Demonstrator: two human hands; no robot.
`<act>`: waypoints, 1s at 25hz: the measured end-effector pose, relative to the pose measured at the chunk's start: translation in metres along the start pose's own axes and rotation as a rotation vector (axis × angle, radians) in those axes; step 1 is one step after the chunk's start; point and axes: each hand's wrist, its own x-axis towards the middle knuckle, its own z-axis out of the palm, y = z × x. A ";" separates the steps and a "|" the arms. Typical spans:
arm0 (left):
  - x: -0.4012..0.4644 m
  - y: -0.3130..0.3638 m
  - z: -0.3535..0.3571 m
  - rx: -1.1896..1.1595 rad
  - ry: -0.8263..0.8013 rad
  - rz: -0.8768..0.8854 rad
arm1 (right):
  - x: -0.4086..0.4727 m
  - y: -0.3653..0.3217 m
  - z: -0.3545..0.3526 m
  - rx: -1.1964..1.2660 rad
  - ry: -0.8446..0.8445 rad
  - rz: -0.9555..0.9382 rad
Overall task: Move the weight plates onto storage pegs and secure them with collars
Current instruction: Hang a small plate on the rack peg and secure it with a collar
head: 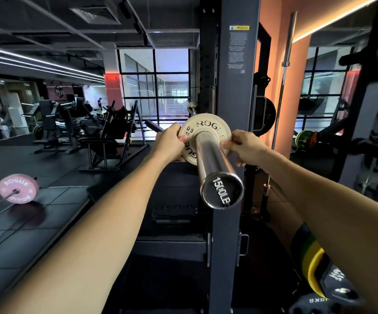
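Gripping the small white plate [202,137] at its left rim with your left hand [168,142] and its right rim with your right hand [243,146], you held it threaded on the chrome sleeve [215,168] beside the rack upright [235,91].

Cream plate [202,129] – black lettering, chrome sleeve [212,164], pink plate [18,188] – white lettering

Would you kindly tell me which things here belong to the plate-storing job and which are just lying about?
In the job: white plate, chrome sleeve it sits on, left hand and right hand gripping its edges.

Lying about: pink plate on a floor barbell, yellow-striped plates lower right, warning sticker.
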 end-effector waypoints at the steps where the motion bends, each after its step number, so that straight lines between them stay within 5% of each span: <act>1: 0.013 -0.003 0.006 -0.017 0.002 -0.009 | 0.014 0.004 0.002 -0.009 -0.003 0.006; 14: 0.128 -0.039 0.062 -0.015 0.003 -0.077 | 0.140 0.050 0.021 -0.112 -0.004 -0.016; 25: 0.138 -0.048 0.072 -0.006 0.007 -0.054 | 0.149 0.050 0.019 -0.137 -0.047 0.023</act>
